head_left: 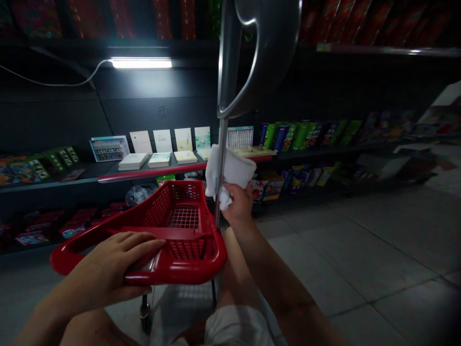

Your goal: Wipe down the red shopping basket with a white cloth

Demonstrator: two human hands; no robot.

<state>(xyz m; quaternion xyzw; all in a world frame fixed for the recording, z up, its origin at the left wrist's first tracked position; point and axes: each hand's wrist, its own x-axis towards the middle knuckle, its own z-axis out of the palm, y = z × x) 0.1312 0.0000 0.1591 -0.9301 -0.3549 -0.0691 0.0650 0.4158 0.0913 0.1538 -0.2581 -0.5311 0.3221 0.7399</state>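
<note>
My left hand [124,262] is wrapped over the red handle rim of a shopping cart [187,273], thumb underneath. A bunched white cloth [237,167] is in my right hand [239,204], pressed up to a shiny metal pole [218,211] at the cart's right side. The cloth lies around and behind the pole; my right fingertips are partly hidden by it. At the pole's upper end is a large grey curved piece [275,62] with a loop-shaped opening. The cart's basket has perforated red walls and a grid bottom.
Behind the cart runs a dark shelf with a red front edge [158,171], bearing stacked books [133,161] and green and blue packages [300,136]. A lit tube lamp [142,63] hangs above. Pale floor tiles [342,254] extend to the right. My bent knees are beside the cart.
</note>
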